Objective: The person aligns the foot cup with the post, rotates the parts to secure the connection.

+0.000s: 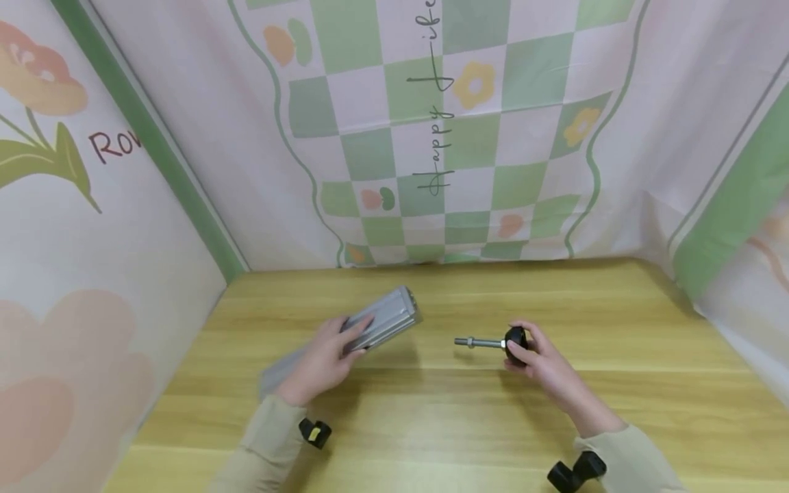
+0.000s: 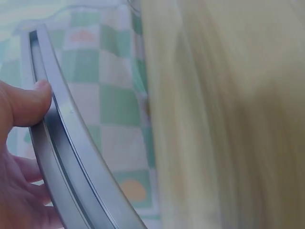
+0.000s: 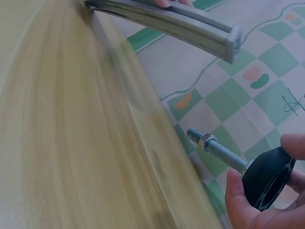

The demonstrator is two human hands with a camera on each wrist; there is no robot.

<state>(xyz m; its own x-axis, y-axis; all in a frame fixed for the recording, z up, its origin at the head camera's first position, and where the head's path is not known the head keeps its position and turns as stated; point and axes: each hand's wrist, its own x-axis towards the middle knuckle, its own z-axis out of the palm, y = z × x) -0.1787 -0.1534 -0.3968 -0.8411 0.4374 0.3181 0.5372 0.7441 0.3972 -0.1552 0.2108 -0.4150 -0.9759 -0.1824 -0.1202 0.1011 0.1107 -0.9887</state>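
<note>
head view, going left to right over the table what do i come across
Metal bar → bolt → round black base → right hand.

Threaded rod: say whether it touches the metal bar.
No, in the head view bare tabletop shows between the threaded rod and the metal bar.

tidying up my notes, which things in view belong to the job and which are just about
Likely part of the job:
grey metal bar, in the left hand
black foot, in the right hand
threaded rod and nut on that foot

Just about:
wood-grain table
checked cloth
black wrist cameras
</note>
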